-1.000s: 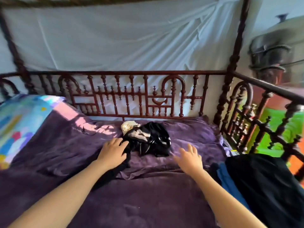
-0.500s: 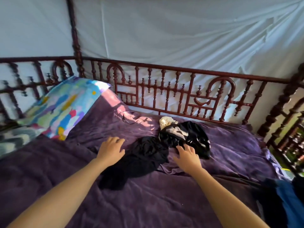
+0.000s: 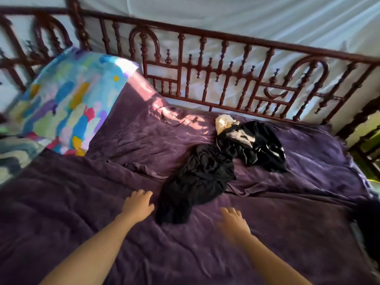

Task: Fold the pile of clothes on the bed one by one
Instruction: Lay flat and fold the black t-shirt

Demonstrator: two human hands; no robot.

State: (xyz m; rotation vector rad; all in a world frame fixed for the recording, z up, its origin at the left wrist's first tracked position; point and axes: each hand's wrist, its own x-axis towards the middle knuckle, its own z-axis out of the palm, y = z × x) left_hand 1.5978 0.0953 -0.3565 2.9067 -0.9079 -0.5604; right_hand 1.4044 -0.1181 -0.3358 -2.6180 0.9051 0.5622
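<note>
A crumpled black garment [image 3: 197, 179] lies stretched out on the purple bedspread [image 3: 102, 202], its near end between my hands. Behind it, near the rail, sits a small pile [image 3: 253, 145] of shiny black clothing with a cream piece [image 3: 223, 123] on top. My left hand [image 3: 138, 205] rests palm down on the spread just left of the black garment, fingers relaxed and holding nothing. My right hand [image 3: 233, 221] hovers or lies flat to the right of the garment's near end, slightly blurred, fingers spread and empty.
A carved dark-red wooden rail [image 3: 226, 68] runs along the far side and both ends of the bed, with white cloth behind it. A multicoloured pillow [image 3: 70, 99] lies at the upper left. Dark clothing [image 3: 370, 223] shows at the right edge.
The black garment was pulled out of the pile toward me and now lies free. Both hands have drawn back nearer to me and let go. The view has swung left and down.
</note>
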